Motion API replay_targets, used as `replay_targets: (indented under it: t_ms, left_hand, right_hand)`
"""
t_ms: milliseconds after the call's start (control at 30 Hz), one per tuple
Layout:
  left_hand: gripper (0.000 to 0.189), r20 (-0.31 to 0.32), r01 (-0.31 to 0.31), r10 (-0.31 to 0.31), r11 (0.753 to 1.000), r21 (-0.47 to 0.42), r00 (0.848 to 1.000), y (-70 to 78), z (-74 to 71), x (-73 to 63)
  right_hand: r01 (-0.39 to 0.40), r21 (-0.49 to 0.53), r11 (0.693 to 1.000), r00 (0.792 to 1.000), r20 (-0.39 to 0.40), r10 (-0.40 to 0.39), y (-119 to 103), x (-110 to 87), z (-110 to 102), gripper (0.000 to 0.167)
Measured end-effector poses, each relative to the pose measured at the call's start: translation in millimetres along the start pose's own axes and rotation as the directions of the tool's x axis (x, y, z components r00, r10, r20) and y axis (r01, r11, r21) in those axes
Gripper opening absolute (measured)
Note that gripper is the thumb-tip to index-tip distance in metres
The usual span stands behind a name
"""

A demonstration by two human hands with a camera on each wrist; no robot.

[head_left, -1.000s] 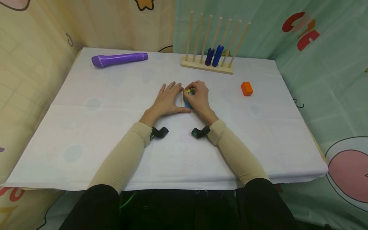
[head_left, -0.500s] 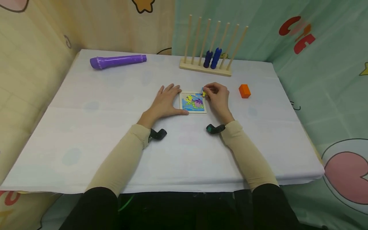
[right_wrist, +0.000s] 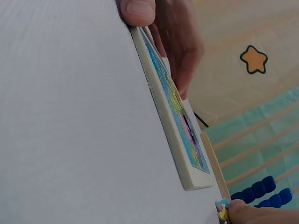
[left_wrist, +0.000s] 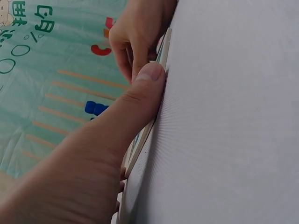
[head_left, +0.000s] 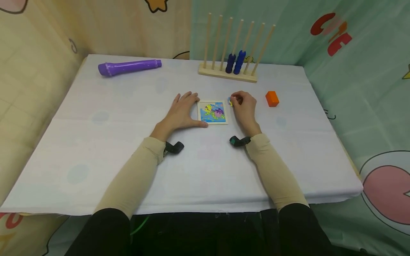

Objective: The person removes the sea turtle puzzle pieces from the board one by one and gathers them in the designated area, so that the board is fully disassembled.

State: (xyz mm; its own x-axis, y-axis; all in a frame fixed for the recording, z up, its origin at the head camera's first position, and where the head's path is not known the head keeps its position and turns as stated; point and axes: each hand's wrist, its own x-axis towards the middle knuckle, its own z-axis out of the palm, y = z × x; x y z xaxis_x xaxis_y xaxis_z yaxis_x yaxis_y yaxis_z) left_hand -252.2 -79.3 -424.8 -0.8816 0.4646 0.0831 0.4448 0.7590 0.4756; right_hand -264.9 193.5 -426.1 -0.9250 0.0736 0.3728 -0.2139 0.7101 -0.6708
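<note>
A small square jigsaw puzzle [head_left: 213, 113] in a pale wooden frame lies flat on the white-covered table, with a blue, yellow and purple picture. My left hand [head_left: 180, 112] rests along its left side, fingers spread, fingertips at the upper left corner and thumb at the lower left corner. In the left wrist view that thumb [left_wrist: 149, 77] lies against the frame's edge. Just beyond the puzzle's upper right corner, my right hand [head_left: 246, 108] pinches a small blue and yellow puzzle piece [head_left: 230, 102] between thumb and fingers. The right wrist view shows the piece [right_wrist: 223, 212] near the frame's far end.
An orange block [head_left: 272, 99] sits right of my right hand. At the back stands a wooden peg rack [head_left: 227, 73] with dark blue beads [head_left: 239, 62] on two pegs. A purple toy microphone [head_left: 129, 67] lies at the back left. Printed curtains [head_left: 288, 32] hang behind the table.
My right hand has moved from over the puzzle to its right, with the piece now showing in its fingers and the picture uncovered. My left hand has stayed at the frame's left side.
</note>
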Motion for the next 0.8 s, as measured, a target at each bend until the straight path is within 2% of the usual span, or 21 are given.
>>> replay_targets:
  t_ms: [167, 267, 400, 500, 600, 700, 800]
  left_hand:
    - [0.114, 0.018, -0.015, 0.015, 1.0, 0.004, 1.0, 0.9, 1.1, -0.7]
    - [0.114, 0.016, -0.027, 0.027, 1.0, 0.002, 1.0, 1.3, 1.8, 0.0]
    - [0.115, 0.016, -0.043, 0.043, 0.999, -0.014, 0.999, 1.6, 1.3, -1.3]
    - [0.115, 0.016, -0.059, 0.059, 0.998, -0.019, 0.998, 2.4, 1.3, -2.4]
    - [0.112, 0.011, -0.075, 0.075, 0.997, -0.011, 0.997, 2.5, 2.2, -2.5]
    - [0.106, 0.004, -0.089, 0.089, 0.996, -0.005, 0.996, 1.9, 2.6, -1.9]
    - [0.103, 0.004, -0.1, 0.1, 0.995, -0.002, 0.995, 1.5, 2.1, -1.5]
  right_hand:
    - [0.002, -0.07, 0.998, 1.0, 0.01, -0.001, 0, -2.3, 2, 0.023]
    - [0.015, -0.076, 0.997, 1.0, -0.004, -0.015, 1, -2.2, 3, 0.026]
    - [0.083, -0.039, 0.996, 0.996, -0.012, -0.084, -6, -4.2, 7, 0.026]
    - [0.161, -0.002, 0.987, 0.986, 0.039, -0.161, -14, -8.6, 13, 0.023]
    - [0.238, 0.032, 0.971, 0.962, 0.132, -0.241, -22, -13.4, 19, 0.021]
    - [0.311, 0.079, 0.947, 0.923, 0.213, -0.32, -26, -16.0, 23, 0.02]
    - [0.37, 0.125, 0.921, 0.883, 0.262, -0.39, -28, -17.0, 24, 0.019]
